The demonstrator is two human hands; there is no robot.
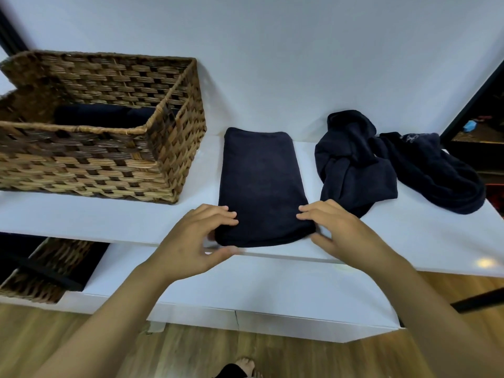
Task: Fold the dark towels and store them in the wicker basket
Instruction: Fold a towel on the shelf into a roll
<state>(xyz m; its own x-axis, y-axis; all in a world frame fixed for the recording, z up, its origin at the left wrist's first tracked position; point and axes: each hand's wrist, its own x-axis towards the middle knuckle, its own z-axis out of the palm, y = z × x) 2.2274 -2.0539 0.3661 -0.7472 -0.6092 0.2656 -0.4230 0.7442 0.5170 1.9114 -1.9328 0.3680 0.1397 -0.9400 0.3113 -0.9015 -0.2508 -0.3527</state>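
hands (261, 236) pinching folded towel's (261, 184) near corners

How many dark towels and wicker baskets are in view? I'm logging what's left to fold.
Folded dark towels: 2, one on the shelf gripped at its near corners by the left hand and right hand, one in the wicker basket
Unfolded dark towels: 2
Wicker baskets: 2
Total: 6

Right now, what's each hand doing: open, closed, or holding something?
Left hand: grip pinches the near left corner of the folded towel.
Right hand: grip pinches the towel's near right corner.
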